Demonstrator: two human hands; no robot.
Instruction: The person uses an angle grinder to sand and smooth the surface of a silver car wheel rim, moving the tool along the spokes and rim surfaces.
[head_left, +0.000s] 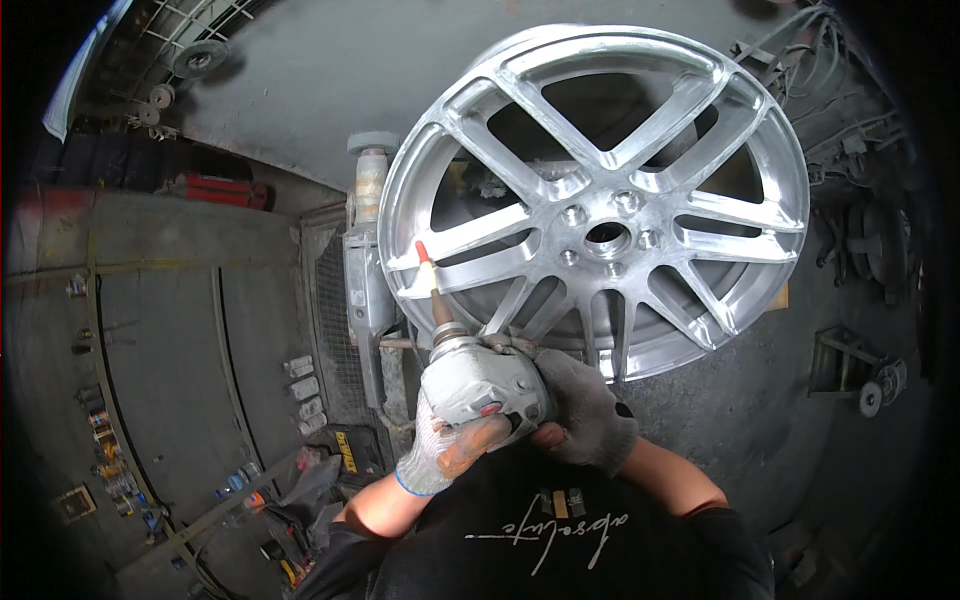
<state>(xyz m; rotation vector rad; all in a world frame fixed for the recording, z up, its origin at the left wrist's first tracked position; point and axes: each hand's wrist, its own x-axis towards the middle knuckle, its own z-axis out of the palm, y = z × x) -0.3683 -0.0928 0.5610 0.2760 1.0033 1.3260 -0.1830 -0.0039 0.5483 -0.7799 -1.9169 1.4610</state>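
A large bare-metal alloy wheel [655,215] with paired spokes faces me, filling the upper right of the head view. In front of its lower left edge I hold a grey, dust-covered handheld power grinder [480,385]. A thin tapered bit with a red tip [422,252] projects from its nose and overlaps a left spoke; whether it touches the metal I cannot tell. My left hand [445,450], in a pale knit glove with worn fingers, wraps the grinder's body from below. Gloved too, my right hand [590,412] grips its right side, partly hiding it.
Left of the wheel stands a second grey power tool [368,275] with a round head, close to its rim. A small metal stand with a disc [868,398] is on the right. Cables [825,60] hang at upper right. Shelves with several small bottles [115,480] line the left.
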